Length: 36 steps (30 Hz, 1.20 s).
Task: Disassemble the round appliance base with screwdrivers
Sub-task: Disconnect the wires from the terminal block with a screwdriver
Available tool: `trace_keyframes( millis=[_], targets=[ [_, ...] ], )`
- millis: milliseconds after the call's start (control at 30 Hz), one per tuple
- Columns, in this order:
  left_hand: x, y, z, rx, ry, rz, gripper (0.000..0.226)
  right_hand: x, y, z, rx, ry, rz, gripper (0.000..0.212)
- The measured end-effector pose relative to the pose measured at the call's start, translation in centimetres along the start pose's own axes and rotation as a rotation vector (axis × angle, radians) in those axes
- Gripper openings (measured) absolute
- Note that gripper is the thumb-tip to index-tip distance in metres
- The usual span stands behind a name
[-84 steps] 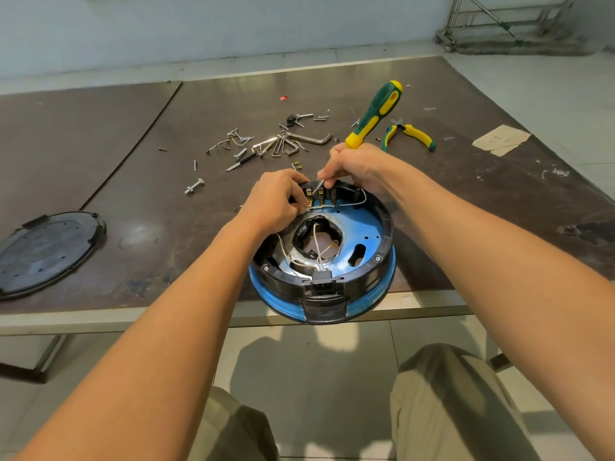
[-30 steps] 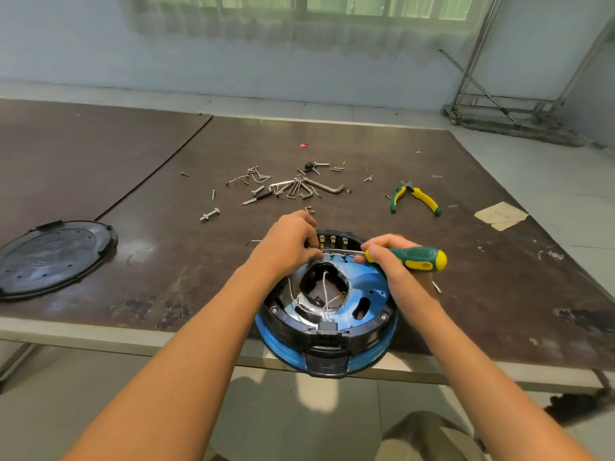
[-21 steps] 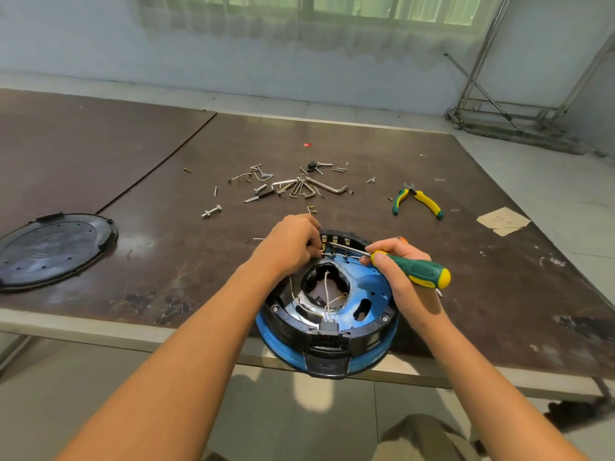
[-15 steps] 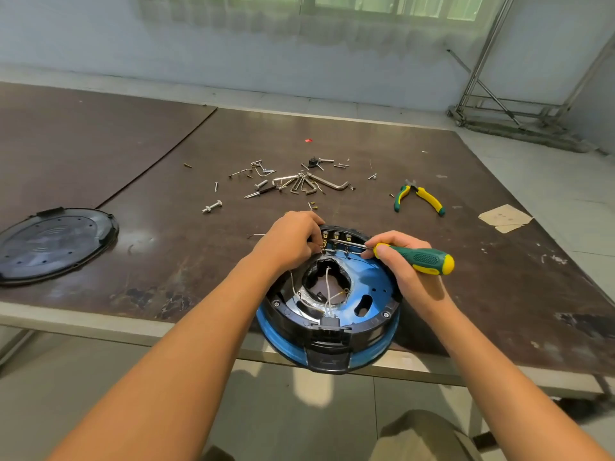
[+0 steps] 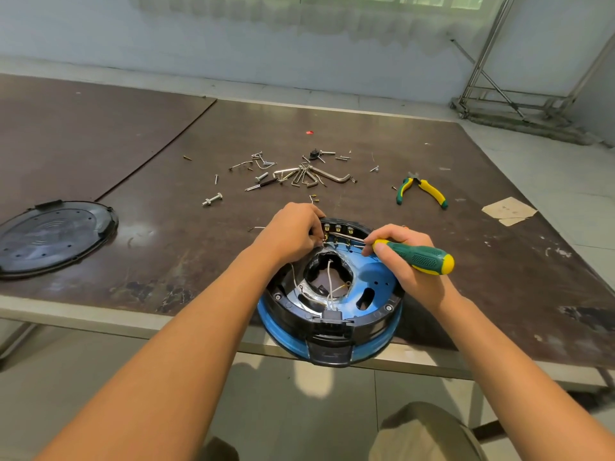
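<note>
Right fingers (image 5: pixel 397 233) round the screwdriver (image 5: pixel 420 258), left fingers (image 5: pixel 310 227) bunched at the base (image 5: pixel 377 281), grip unclear — scuffed brown table (image 5: pixel 173 247), pale wall (image 5: pixel 233 38).

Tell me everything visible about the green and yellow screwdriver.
The screwdriver has a textured green handle, yellow at cap and collar, and a metal shaft. It lies nearly level, tip pointing left at the far-rim terminals of the round base. The right hand grips its handle; the left hand is at the tip.

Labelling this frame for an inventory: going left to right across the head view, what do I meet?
Black round cover, loose bolt, left hand, right hand gripping the screwdriver, paper scrap.
</note>
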State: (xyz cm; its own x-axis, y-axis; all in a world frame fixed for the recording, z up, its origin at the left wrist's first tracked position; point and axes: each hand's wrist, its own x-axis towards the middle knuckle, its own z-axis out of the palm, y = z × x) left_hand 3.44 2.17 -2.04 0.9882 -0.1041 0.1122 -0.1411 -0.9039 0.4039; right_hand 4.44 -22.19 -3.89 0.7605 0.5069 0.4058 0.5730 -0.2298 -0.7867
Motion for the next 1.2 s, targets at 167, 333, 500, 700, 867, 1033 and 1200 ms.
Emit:
trace_keyframes(
  millis=[167,333,500,700,867,1033,1200],
  targets=[
    [-0.1,0.1,-0.1,0.007,-0.002,0.007,0.013,0.9,-1.2,-0.6,-0.008,-0.086,0.049,0.018],
    [-0.1,0.3,-0.1,0.009,-0.01,0.003,0.013,2.0,-3.0,-0.7,-0.082,-0.166,0.057,0.017],
    [-0.1,0.3,-0.4,0.015,-0.026,-0.001,0.012,3.2,-4.2,-0.4,-0.098,-0.189,0.087,0.018],
    [-0.1,0.4,-0.5,0.011,-0.023,-0.005,0.012,5.0,-5.0,-0.2,0.01,-0.164,0.172,0.023],
    [-0.1,0.4,-0.4,0.012,-0.024,0.004,0.013,5.8,-5.0,-0.7,0.084,-0.192,0.212,0.02],
    [-0.1,0.3,-0.5,0.017,-0.023,0.01,0.014,5.9,-5.0,-1.0,0.1,-0.2,0.233,0.023],
    [-0.2,0.3,-0.4,0.012,-0.021,0.01,0.014,6.4,-5.4,-1.0,0.098,-0.208,0.255,0.018]
  ],
)
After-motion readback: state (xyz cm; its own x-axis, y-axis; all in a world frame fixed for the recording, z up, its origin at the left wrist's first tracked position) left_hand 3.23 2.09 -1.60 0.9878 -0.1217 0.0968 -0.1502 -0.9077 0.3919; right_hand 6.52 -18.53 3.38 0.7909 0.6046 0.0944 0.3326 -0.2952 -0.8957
